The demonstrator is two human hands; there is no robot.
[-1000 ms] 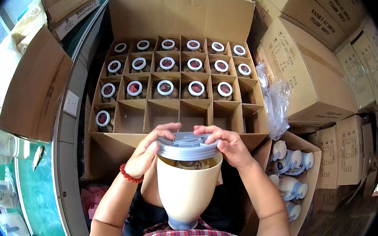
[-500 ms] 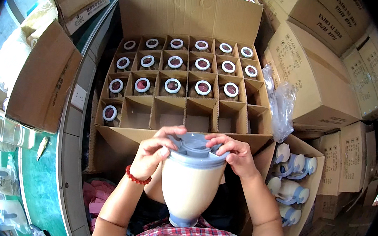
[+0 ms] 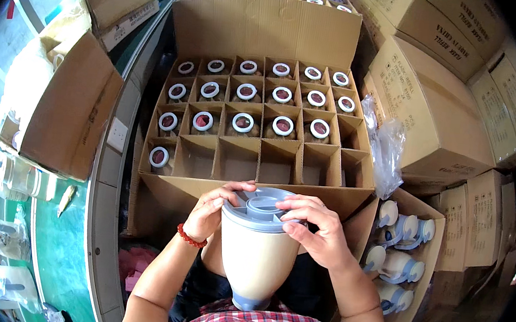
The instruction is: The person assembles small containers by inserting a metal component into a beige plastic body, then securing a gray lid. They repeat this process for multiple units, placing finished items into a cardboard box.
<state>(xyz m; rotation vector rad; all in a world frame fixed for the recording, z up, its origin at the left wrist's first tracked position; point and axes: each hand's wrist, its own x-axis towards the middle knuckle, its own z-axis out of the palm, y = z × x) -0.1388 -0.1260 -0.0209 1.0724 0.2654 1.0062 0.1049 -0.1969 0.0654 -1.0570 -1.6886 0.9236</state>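
In front of my lap stands a cream flask body (image 3: 258,254), its wide end up and its narrow blue-grey end down by my plaid clothing. A blue-grey round piece (image 3: 263,204) with a raised inner ring covers the wide end. My left hand (image 3: 210,209), with a red bead bracelet on the wrist, is closed round the left of this rim. From the right, my right hand (image 3: 316,229) grips the rim, fingers over its top and thumb on the side. Beyond lies a divided carton (image 3: 255,189) of glass flask refills (image 3: 244,122) with white rings.
At right an open carton (image 3: 425,264) holds several cream flasks (image 3: 400,266) with blue-grey parts. Clear plastic bags (image 3: 389,149) hang beside the divided carton. Stacked closed cartons (image 3: 427,109) rise at far right. A green-topped counter (image 3: 66,254) runs along the left.
My right hand has shifted its grip, its fingers and thumb now further round the rim's near right side. The flask body has moved slightly left, and the surroundings sit a little differently in view.
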